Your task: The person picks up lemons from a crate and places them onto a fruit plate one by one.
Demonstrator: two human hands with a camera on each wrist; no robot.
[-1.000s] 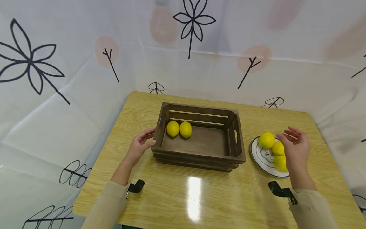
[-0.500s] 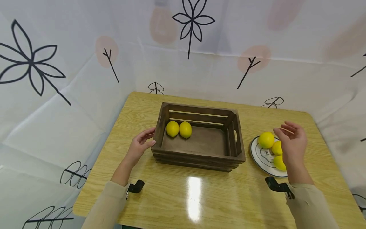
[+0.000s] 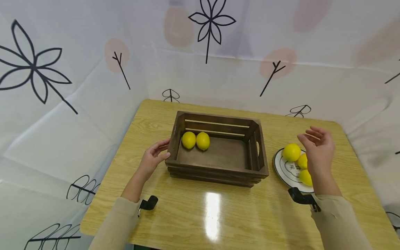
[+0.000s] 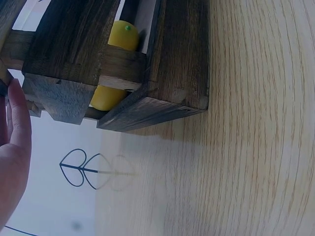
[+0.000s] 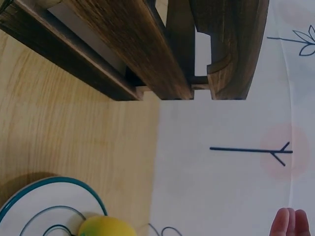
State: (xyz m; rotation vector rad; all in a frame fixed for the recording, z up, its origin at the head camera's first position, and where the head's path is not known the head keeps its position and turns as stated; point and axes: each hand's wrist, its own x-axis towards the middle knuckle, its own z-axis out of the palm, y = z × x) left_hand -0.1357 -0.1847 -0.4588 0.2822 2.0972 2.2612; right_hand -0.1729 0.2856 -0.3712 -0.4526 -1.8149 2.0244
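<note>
My left hand (image 3: 152, 159) touches the left end of a dark brown slatted wooden crate (image 3: 215, 168), its thumb at the rim and its fingers against the outer side. Two yellow lemons (image 3: 203, 141) lie side by side in the crate's left part; they also show between the slats in the left wrist view. Above the right side of a white plate (image 3: 282, 172) hovers my right hand (image 3: 321, 152), with nothing in its grasp. Three lemons (image 3: 291, 152) are visible on that plate, partly covered by the hand and wrist. Right fingertips (image 5: 280, 221) appear at the right wrist view's corner.
Crate and plate stand on a light wood-grain table (image 3: 184, 211), the plate to the crate's right. A white cloth (image 3: 234, 80) with plant drawings hangs behind the table and along its sides. Black wrist mounts (image 3: 149, 203) project from both sleeves.
My right hand has risen a little and shifted slightly left, away from the lemons on the plate. Left hand, crate and lemons stay where they were.
</note>
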